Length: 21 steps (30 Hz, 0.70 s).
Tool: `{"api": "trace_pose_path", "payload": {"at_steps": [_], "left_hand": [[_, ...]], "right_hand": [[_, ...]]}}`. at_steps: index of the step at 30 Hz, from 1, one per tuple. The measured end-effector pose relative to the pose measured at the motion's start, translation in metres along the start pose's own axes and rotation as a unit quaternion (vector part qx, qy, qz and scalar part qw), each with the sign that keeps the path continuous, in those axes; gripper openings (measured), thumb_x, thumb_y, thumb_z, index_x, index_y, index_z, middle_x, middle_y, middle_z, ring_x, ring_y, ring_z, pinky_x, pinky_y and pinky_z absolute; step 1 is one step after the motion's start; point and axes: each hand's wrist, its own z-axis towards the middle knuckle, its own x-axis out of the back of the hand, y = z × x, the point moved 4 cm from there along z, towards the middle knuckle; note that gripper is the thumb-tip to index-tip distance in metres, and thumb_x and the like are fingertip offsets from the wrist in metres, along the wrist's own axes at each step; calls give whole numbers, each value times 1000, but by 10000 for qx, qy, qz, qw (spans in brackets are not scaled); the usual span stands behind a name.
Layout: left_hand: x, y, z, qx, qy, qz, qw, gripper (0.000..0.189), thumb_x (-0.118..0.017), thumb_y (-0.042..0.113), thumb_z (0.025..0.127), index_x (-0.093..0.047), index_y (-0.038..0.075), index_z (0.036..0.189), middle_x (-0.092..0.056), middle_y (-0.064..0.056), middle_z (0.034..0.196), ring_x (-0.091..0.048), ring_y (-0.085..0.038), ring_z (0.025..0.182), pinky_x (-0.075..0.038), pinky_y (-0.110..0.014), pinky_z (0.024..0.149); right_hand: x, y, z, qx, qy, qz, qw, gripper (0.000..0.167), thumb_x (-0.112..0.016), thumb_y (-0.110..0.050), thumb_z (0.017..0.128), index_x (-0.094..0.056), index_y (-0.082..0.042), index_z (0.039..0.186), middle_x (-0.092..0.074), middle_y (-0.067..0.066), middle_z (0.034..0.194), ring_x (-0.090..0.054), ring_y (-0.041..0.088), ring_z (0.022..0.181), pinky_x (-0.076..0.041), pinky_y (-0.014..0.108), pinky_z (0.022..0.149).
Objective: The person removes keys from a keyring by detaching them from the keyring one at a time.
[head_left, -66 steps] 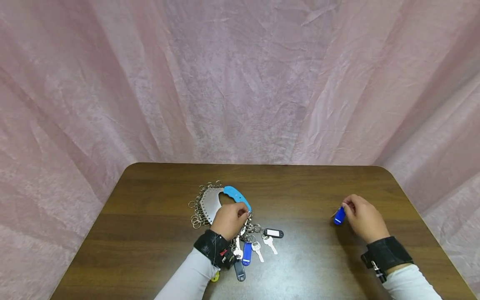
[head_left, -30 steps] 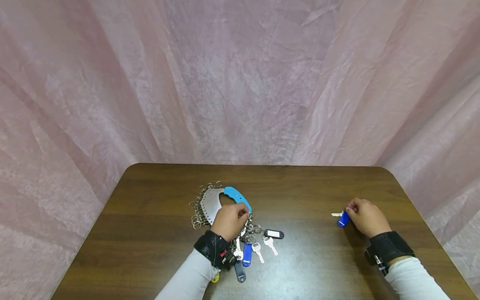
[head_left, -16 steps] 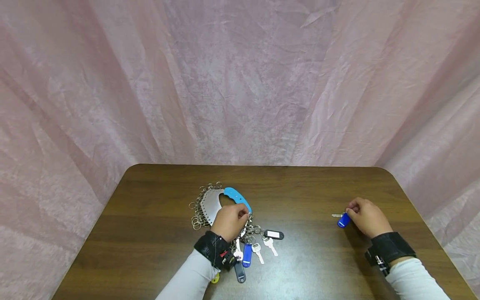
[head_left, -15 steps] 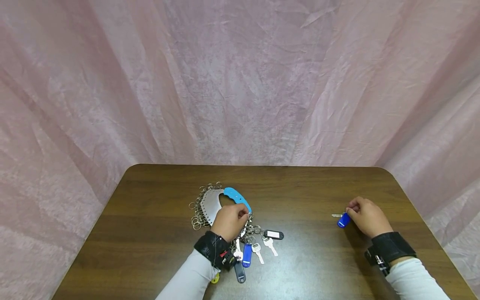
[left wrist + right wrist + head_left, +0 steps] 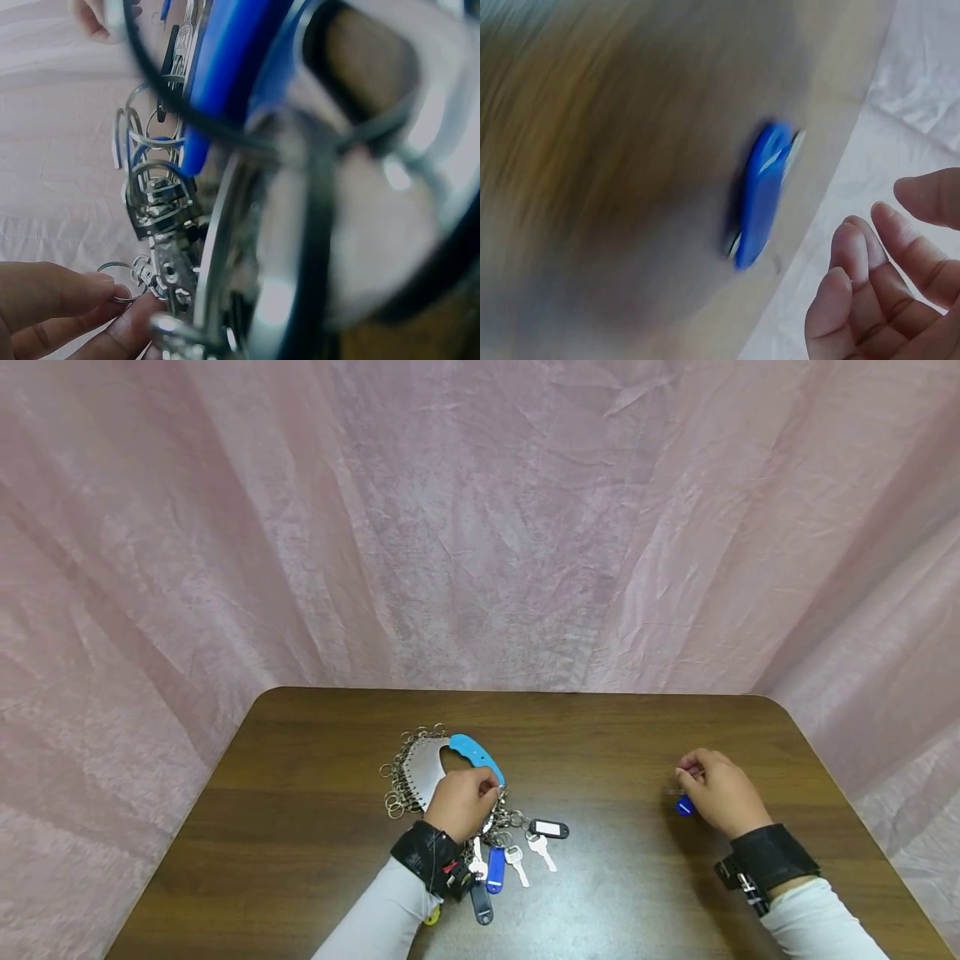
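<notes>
Here was the left hand (image 5: 459,800), thumb and fingers pinching a thin round metal ring (image 5: 114,264); just beyond its knuckles curved the bright blue handle (image 5: 471,749) of a flat silver metal plate (image 5: 422,767), while to its right lay an oval black, white-labelled tag (image 5: 549,828). And the right hand (image 5: 720,789), well apart, had its fingers loosely curved and parted! The oblong blue plastic key tag (image 5: 763,195) lay just below those fingertips, on the brown wooden table (image 5: 585,743).
</notes>
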Motion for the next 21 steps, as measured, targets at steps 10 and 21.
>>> {"api": "trace_pose_path", "payload": {"at_steps": [10,21], "left_hand": [[0,-2,-3,-28,-64,36,10000,5,-71,14,91,-72,14,86,-71,3,78,-64,-10,71,-50,-25,66],[-3,5,1,-177,-36,127,9998,3,-73,12,87,-72,14,84,-68,2,78,-61,-11,71,-47,-26,65]], "right_hand": [[-12,-40,-1,368,71,243,9990,9,-66,-11,93,-67,-4,97,-65,8,89,-59,18,78,-46,33,69],[-16,-72,-5,645,100,360,9972,5,-66,-11,93,-68,-7,95,-63,3,87,-59,17,78,-46,27,67]]}}
